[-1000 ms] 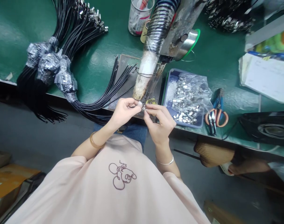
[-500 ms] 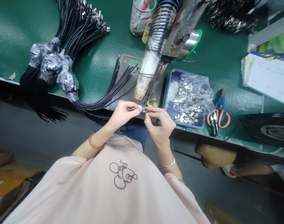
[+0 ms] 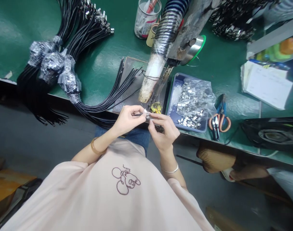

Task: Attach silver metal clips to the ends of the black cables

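Observation:
My left hand (image 3: pixel 130 119) pinches the end of a black cable (image 3: pixel 137 114) between thumb and fingers. Against that end, my right hand (image 3: pixel 164 130) is closed on a small silvery metal connector (image 3: pixel 147 115); its finer shape is too small to make out. Both hands meet at the bench's front edge, just below the white-wrapped nozzle of a hose (image 3: pixel 152 70). A fan of black cables (image 3: pixel 108 104) lies to the left of my left hand. Beyond my right hand is a blue tray (image 3: pixel 170 110) holding a plastic bag and loose metal connectors (image 3: pixel 191 120).
Wrapped cable bundles (image 3: pixel 51 69) lie at left. A solder spool (image 3: pixel 196 49) hangs on the metal arm beside the hose. Pliers with orange handles (image 3: pixel 220 122), papers (image 3: pixel 267 83) and a black device (image 3: pixel 274 134) are at right. A cup (image 3: pixel 146 21) stands behind. Another person's foot (image 3: pixel 227 175) shows below the bench.
The view has shifted slightly, moving the right-hand objects leftward. A stretch of black cable now shows between my left fingers; both hands stay together at nearly the same place.

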